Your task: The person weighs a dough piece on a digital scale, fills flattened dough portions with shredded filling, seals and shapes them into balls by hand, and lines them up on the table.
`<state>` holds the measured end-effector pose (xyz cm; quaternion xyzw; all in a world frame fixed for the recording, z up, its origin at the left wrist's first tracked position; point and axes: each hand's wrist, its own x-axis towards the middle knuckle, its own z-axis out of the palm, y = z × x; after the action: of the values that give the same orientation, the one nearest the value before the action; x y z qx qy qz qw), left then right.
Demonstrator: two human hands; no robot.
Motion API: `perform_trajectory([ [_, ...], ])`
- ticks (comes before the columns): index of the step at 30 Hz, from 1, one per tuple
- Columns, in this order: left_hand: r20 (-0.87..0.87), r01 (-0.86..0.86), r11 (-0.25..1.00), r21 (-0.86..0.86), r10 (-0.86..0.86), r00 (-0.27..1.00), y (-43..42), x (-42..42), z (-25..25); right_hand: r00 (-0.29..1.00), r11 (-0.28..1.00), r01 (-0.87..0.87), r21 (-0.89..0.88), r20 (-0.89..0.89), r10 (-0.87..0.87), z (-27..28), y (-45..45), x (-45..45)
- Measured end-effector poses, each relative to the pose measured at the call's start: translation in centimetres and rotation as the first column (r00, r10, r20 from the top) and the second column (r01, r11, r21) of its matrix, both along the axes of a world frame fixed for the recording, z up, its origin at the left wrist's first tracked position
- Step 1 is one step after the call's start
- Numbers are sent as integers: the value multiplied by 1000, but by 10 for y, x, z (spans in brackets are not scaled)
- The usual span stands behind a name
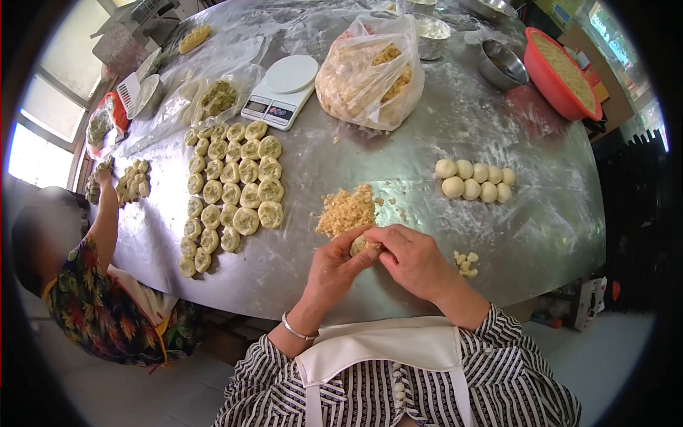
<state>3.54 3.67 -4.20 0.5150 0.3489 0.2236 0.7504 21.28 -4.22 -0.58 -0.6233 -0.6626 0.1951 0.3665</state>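
Close to the table's near edge, my left hand (337, 265) cups a small filled dough ball (361, 245), its thumb along the side. My right hand (414, 260) pinches the dough's right side with bent fingers, which hide part of it. Just beyond my hands lies a loose pile of crumbly yellow filling (347, 209). Smooth round dough balls (478, 179) stand in two rows to the right. Below them, near my right wrist, is a little heap of small dough bits (466, 264). Rows of flattened, filled dough rounds (230, 192) cover the table to the left.
A white kitchen scale (282, 92) and a plastic bag of filling (370, 75) stand beyond. At back right are a steel bowl (502, 65) and a red basin (562, 75). On the left a co-worker's arm (105, 220) reaches toward more dough pieces (133, 182).
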Motion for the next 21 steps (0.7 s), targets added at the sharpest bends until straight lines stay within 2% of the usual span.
perform_trajectory([
  [2,62,-27,998,-57,31,998,0,-1,-4,999,1000,-10,4,38,10,-5,2,-3],
  [5,78,-58,990,-125,68,995,2,-5,-4,995,1000,25,1,-98,-25,0,6,-6],
  [8,113,-91,967,-238,121,986,6,-11,-1,974,989,136,-51,-177,-143,0,8,1],
  [11,148,-96,942,-323,150,978,11,-20,5,949,974,228,-10,-220,-225,-13,9,10],
  [12,158,-93,936,-341,155,975,13,-24,9,962,974,162,-157,-194,-192,-13,7,17],
  [15,219,-47,893,-448,160,962,17,-30,18,1000,999,8,-51,0,-8,-4,5,17],
  [18,257,48,880,-472,85,963,13,-30,24,994,992,-103,-77,-42,100,-7,11,8],
  [21,378,171,861,-480,27,925,6,-30,19,987,986,-153,64,57,149,-5,26,-5],
])
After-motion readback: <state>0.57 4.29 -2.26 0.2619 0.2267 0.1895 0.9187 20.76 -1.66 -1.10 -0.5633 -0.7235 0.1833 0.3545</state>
